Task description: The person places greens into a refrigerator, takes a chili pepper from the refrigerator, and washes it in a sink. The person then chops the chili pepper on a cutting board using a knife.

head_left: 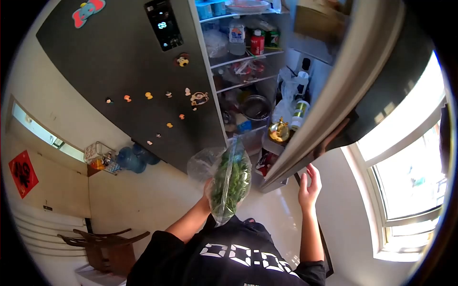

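L grip (208,187) round bag (231,183) w/ greens (234,178)

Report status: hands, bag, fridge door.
Left hand gripping bag of greens. Right hand open, at the edge of the fridge door. Door open, shelves full.

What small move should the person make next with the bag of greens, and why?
Probably push the fridge door wider first. The right hand is at its lower edge, the door stands only partly open, and the left hand holds the bag of greens outside, below the crowded shelves.
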Tool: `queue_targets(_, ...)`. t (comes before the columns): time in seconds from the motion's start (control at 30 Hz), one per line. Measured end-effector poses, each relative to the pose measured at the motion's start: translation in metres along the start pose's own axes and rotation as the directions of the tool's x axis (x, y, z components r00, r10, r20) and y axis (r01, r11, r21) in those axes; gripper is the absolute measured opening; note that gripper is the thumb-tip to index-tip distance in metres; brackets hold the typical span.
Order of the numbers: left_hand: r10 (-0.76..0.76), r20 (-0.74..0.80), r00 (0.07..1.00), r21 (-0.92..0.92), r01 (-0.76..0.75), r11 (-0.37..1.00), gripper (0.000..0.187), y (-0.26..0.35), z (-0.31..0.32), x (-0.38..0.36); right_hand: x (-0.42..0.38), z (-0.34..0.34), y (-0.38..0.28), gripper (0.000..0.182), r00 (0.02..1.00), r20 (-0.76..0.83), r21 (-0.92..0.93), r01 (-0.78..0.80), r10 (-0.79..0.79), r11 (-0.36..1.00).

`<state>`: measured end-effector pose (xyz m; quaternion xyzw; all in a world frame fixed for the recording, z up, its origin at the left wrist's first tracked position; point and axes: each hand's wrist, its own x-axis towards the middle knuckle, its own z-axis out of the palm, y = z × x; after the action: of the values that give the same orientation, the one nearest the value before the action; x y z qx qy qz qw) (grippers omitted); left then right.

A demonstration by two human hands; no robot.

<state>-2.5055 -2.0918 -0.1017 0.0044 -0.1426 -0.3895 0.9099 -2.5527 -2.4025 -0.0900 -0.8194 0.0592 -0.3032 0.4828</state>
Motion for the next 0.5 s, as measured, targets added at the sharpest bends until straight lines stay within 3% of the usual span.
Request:
queue_targets(0.07, -0.047, -0.106, 0.993, -0.061, 0.040, 0.997, 0.064, -0.007, -0.001, 0.004, -0.018, -0.012, 0.030, 0.043, 0.983, -0.046, 0.310, -0.158, 0.180, 0.938)
queue_targets(0.1, -0.071, -0.159, 0.985, -0.092, 0.057, 0.994, 0.060, -0.009, -0.002, 0.006, -0.021, -0.020, 0.032, 0.049, 0.969, -0.052, 0.355, -0.209, 0.243, 0.911)
queue_targets(0.13, -0.097, -0.212, 0.972, -0.127, 0.071, 0.989, 0.057, -0.010, -0.003, 0.008, -0.018, -0.022, 0.034, 0.049, 0.968, -0.125, 0.383, -0.155, 0.217, 0.911)
queue_targets(0.17, -0.124, -0.260, 0.957, -0.162, 0.084, 0.983, 0.055, -0.012, -0.004, 0.010, -0.012, -0.026, 0.027, 0.049, 0.961, -0.200, 0.404, -0.097, 0.191, 0.910)
queue_targets(0.23, -0.098, -0.303, 0.948, 0.108, 0.137, 0.985, 0.090, -0.017, -0.059, -0.005, -0.004, -0.044, 0.040, 0.054, 0.934, -0.252, 0.389, -0.141, 0.252, 0.910)
queue_targets(0.33, -0.115, -0.330, 0.937, 0.203, 0.190, 0.961, 0.091, -0.015, -0.066, 0.006, 0.015, -0.074, 0.071, 0.053, 0.860, -0.362, 0.346, -0.234, 0.359, 0.909)
queue_targets(0.5, -0.110, -0.485, 0.867, 0.123, 0.192, 0.974, 0.084, -0.001, -0.086, 0.039, 0.048, -0.108, 0.116, 0.061, 0.760, -0.486, 0.328, -0.298, 0.431, 0.896)
